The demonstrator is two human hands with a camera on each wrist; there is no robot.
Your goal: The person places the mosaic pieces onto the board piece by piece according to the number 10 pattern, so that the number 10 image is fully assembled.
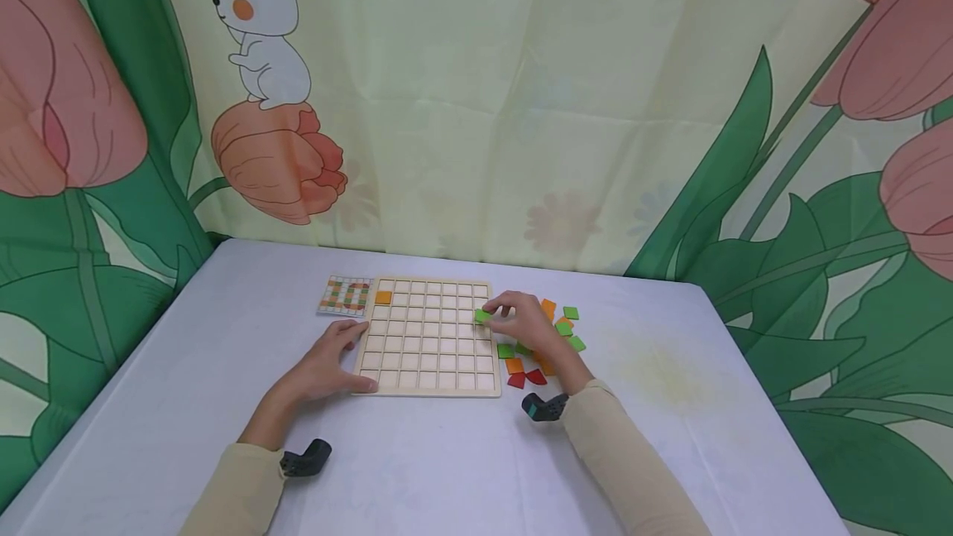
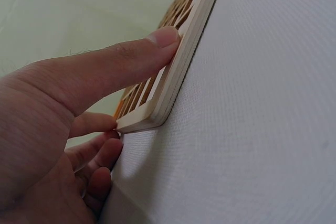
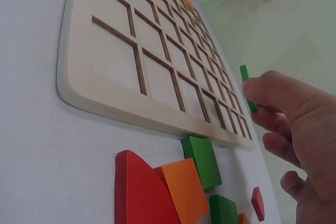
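My right fingers (image 1: pixel 502 301) pinch a green tile (image 1: pixel 481 317) near the right edge of the wooden grid board (image 1: pixel 432 329), whose cells reach leftward from them, while my left fingers (image 1: pixel 348 329) rest spread against its opposite edge.

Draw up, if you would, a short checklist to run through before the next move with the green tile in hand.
1. Grip on green tile: ok, the right hand pinches it.
2. Green tile seated in a cell: not ok, held above the board.
3. Green tile lined up with a cell: cannot tell.
4. Board steadied: ok, left hand touches its left side.
5. Pattern card uncovered: ok, beside the board's upper left.
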